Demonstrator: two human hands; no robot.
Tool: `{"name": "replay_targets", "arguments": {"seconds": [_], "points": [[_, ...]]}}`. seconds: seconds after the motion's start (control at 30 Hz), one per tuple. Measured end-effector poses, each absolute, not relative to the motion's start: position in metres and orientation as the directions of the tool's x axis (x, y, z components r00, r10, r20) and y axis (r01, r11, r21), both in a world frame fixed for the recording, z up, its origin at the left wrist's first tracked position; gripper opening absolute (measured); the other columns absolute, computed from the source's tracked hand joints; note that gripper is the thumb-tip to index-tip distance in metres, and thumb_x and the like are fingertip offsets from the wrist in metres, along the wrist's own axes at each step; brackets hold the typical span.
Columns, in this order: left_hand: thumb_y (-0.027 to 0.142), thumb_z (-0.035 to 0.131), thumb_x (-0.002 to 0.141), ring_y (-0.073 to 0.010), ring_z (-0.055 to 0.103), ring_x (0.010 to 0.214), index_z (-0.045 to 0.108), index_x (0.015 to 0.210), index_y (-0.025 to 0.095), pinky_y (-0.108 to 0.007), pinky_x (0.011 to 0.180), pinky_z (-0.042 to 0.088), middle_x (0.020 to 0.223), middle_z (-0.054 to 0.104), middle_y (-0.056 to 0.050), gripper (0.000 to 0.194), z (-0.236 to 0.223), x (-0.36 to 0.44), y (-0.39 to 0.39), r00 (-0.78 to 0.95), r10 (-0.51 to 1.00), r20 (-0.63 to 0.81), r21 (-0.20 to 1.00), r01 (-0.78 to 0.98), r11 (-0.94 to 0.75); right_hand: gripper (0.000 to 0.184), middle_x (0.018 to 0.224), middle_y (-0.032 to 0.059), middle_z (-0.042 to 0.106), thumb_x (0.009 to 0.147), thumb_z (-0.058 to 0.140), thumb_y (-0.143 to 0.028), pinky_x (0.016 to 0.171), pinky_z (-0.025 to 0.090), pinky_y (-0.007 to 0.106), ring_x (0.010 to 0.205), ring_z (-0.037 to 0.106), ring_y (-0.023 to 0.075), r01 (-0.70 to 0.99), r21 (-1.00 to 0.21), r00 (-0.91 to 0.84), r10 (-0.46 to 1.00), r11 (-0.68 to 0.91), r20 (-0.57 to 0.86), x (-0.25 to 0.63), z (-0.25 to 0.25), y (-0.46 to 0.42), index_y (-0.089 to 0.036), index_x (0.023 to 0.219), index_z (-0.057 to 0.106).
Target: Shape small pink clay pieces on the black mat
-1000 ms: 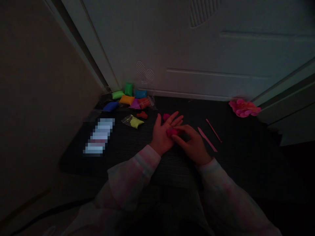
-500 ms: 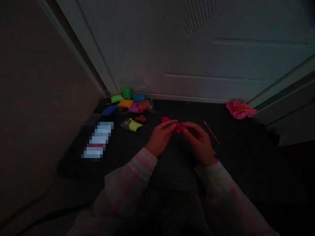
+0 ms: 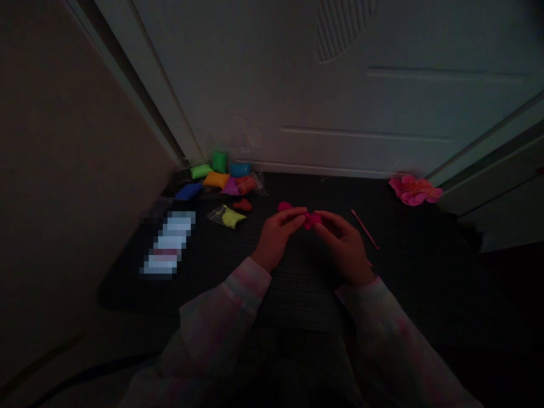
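Pink modelling clay (image 3: 315,220) is being pinched by the left hand (image 3: 276,235) and right hand (image 3: 345,246), presumably to be steadied from both sides, over the black tabletop (image 3: 212,272); another pink lump (image 3: 284,205) is being partly hidden behind the left hand.

A home is suggested — by a white moulded door-like panel (image 3: 323,102) bearing a ribbed heart relief (image 3: 240,134), and by a black wood-grained table (image 3: 221,260) placed before it.

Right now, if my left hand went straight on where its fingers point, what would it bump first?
Your left hand would probably push the pink clay lump held between your hands first, then your right hand, though depth is unclear in this dim view.
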State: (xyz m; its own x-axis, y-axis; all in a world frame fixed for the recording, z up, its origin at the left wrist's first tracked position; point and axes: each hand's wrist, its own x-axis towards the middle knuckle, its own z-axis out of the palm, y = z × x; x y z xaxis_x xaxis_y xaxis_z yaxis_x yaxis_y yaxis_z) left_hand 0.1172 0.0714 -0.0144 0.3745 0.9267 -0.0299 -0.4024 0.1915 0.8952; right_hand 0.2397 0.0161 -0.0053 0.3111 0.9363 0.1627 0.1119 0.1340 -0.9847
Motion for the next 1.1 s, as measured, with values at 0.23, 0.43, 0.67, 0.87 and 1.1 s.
{"name": "replay_targets", "arguments": {"seconds": [0.23, 0.43, 0.67, 0.87, 1.1], "points": [[0.02, 0.055, 0.071, -0.0193, 0.048, 0.105, 0.052, 0.111, 0.02, -0.036, 0.089, 0.04, 0.114, 0.053, -0.008, 0.04, -0.02, 0.103, 0.091, 0.093, 0.956, 0.278, 0.936, 0.196, -0.291, 0.024, 0.097, 0.0078, 0.054, 0.075, 0.054, -0.025, 0.083, 0.044, 0.037, 0.093, 0.053, 0.0192, 0.618, -0.779, 0.251, 0.913, 0.106, 0.323, 0.25, -0.011, 0.021, -0.02, 0.098, 0.061], [0.011, 0.056, 0.066, -0.0236, 0.041, 0.115, 0.049, 0.117, 0.018, -0.04, 0.099, 0.031, 0.123, 0.046, -0.011, 0.051, -0.034, 0.106, 0.1, 0.394, 0.877, 0.274, 0.733, 0.505, -0.455, 0.032, 0.101, 0.0097, 0.058, 0.073, 0.05, -0.017, 0.087, 0.04, 0.04, 0.096, 0.053, 0.0217, 0.704, -0.701, 0.145, 0.944, 0.111, 0.296, 0.25, -0.019, 0.027, -0.018, 0.104, 0.057], [0.022, 0.062, 0.066, -0.0182, 0.054, 0.096, 0.054, 0.108, 0.017, -0.033, 0.085, 0.043, 0.108, 0.057, -0.008, 0.043, -0.034, 0.102, 0.111, 0.29, 0.946, 0.147, 0.96, 0.187, -0.206, 0.028, 0.1, 0.0066, 0.061, 0.072, 0.055, -0.023, 0.085, 0.043, 0.037, 0.094, 0.056, 0.0196, 0.66, -0.746, 0.171, 0.949, 0.09, 0.266, 0.254, -0.023, 0.029, -0.02, 0.099, 0.059], [0.025, 0.064, 0.066, -0.0106, 0.058, 0.071, 0.061, 0.094, 0.015, -0.023, 0.066, 0.044, 0.091, 0.064, -0.005, 0.03, -0.019, 0.099, 0.11, 0.429, 0.891, -0.148, 0.896, -0.324, 0.305, 0.027, 0.099, 0.0087, 0.06, 0.079, 0.046, -0.033, 0.08, 0.045, 0.038, 0.093, 0.056, 0.0195, 0.588, -0.807, 0.365, 0.878, 0.041, 0.311, 0.261, -0.022, 0.028, -0.018, 0.099, 0.058], [0.017, 0.066, 0.063, -0.011, 0.059, 0.07, 0.062, 0.084, 0.013, -0.024, 0.068, 0.046, 0.082, 0.066, -0.004, 0.021, -0.017, 0.101, 0.107, 0.5, 0.85, -0.165, 0.743, -0.504, 0.441, 0.025, 0.094, 0.0076, 0.058, 0.08, 0.046, -0.032, 0.078, 0.045, 0.036, 0.089, 0.055, 0.018, 0.63, -0.755, 0.307, 0.834, 0.183, 0.458, 0.248, -0.01, 0.045, -0.019, 0.098, 0.057]]}}
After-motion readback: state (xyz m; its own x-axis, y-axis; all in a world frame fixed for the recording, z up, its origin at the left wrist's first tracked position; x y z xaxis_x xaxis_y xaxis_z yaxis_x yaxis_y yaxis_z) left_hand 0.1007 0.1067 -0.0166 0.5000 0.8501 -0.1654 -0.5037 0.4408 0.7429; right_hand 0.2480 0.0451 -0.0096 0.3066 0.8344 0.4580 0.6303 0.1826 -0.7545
